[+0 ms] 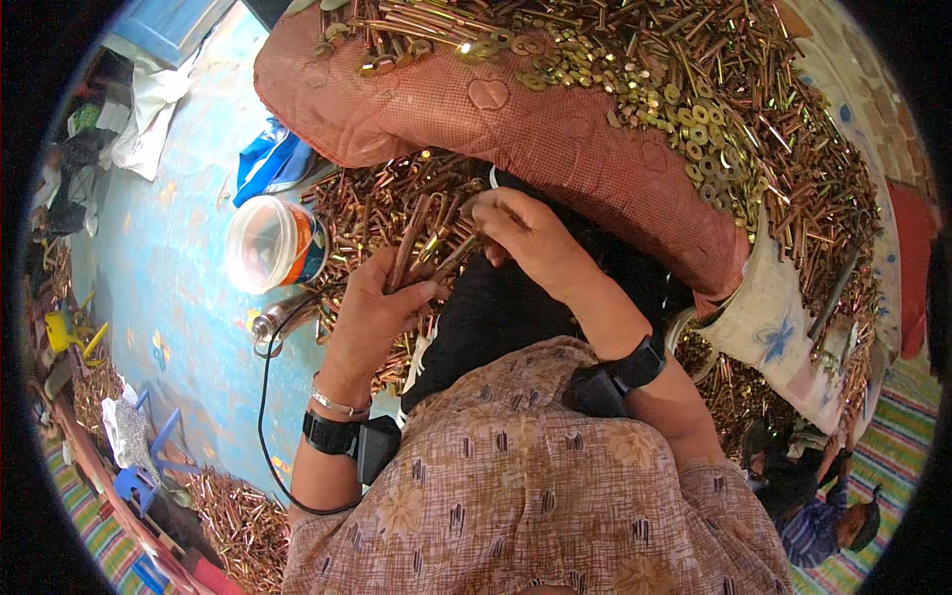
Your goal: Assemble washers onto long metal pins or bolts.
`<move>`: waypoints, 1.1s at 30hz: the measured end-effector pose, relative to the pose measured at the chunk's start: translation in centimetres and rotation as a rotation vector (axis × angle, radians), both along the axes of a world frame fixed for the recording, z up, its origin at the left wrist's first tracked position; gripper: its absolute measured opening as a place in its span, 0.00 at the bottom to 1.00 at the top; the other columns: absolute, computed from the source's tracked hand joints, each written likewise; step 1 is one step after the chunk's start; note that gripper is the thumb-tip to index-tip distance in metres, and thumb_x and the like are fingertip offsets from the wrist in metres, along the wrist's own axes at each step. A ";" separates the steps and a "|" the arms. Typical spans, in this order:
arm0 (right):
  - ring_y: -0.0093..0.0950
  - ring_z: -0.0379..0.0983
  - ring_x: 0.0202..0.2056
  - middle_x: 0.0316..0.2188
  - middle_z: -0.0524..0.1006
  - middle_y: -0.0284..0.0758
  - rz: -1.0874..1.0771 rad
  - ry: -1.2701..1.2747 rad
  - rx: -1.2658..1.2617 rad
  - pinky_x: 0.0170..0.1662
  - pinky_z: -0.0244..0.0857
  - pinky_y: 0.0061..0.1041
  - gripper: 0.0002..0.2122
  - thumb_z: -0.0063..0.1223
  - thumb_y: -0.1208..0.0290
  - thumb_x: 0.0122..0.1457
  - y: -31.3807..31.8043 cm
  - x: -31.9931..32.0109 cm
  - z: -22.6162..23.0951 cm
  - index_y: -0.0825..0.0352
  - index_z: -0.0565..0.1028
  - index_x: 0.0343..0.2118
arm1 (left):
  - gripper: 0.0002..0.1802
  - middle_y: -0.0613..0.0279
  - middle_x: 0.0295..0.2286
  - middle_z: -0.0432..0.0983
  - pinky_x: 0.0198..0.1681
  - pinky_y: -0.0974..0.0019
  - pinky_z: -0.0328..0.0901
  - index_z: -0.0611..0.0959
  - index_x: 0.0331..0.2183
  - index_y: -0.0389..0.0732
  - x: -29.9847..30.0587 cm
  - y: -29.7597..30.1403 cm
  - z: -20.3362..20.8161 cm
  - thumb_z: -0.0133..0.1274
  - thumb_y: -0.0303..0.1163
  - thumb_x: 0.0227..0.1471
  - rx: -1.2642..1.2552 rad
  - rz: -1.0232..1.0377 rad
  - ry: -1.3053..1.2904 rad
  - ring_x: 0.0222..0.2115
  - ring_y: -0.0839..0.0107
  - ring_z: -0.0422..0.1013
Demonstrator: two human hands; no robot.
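My left hand point(389, 296) is closed around several long, brassy-brown metal bolts point(409, 241), which fan out above the thumb and fingers. Just to its right, my right hand point(531, 233) has its fingers bent together close to the ends of those bolts. What lies between the right fingertips is hidden. Beneath both hands spreads a loose heap of similar bolts point(362, 213). Beyond them is a reddish quilted cushion point(555, 124), with yellowish washers point(699, 124) and small nuts point(580, 64) lying along its far side.
A clear plastic bucket point(260, 248) stands left of the heap, beside a metal cylinder point(270, 327) and a blue cloth or bag point(266, 159). A black cable point(263, 416) runs to my left arm. At the lower right, another person point(828, 526) is in view.
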State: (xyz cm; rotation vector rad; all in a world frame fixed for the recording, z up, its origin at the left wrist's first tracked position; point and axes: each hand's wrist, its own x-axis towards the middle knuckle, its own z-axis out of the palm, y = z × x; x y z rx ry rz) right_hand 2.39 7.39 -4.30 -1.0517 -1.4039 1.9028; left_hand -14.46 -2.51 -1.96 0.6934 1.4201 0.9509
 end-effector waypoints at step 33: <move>0.42 0.71 0.27 0.24 0.72 0.43 -0.496 -0.704 0.905 0.29 0.64 0.33 0.05 0.48 0.74 0.51 7.2 7.3 3.3 0.67 0.69 0.31 | 0.06 0.62 0.28 0.71 0.24 0.72 0.69 0.72 0.33 0.35 -0.7 0.2 -5.7 0.47 0.25 0.49 -0.040 0.268 0.060 0.26 0.75 0.71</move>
